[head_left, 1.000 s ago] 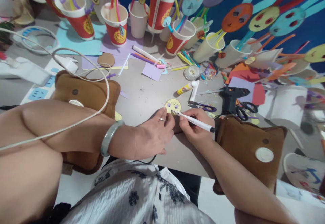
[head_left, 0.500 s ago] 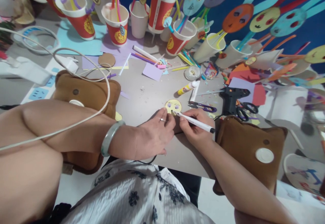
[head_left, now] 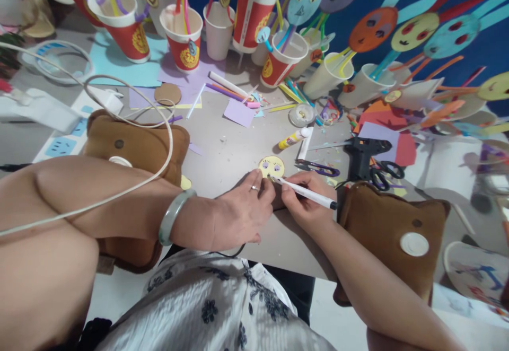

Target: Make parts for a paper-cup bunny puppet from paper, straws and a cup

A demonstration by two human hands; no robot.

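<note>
A small yellow paper face (head_left: 271, 166) with purple eyes and drawn lashes lies flat on the table. Fingertips of my left hand (head_left: 242, 208) press its lower left edge and hold it down; the thumb sits apart, nearer to me. My right hand (head_left: 304, 197) is closed around a white marker (head_left: 310, 192) with a black end. The marker's tip meets the lower part of the face, where a dark mark shows. Just beyond my right hand are dark-handled scissors (head_left: 324, 169) and a yellow glue stick (head_left: 293, 139).
Paper cups (head_left: 183, 38) with straws and paper faces line the back. To the right lie a black glue gun (head_left: 363, 155) and a brown cushion (head_left: 392, 234); another brown cushion (head_left: 143, 141) is under my left arm. A white cable (head_left: 169, 144) loops across that arm.
The marker's tip has shifted very slightly downward, and its rear end a little right. A dark mark at the tip is somewhat clearer. My left hand stays nearly still.
</note>
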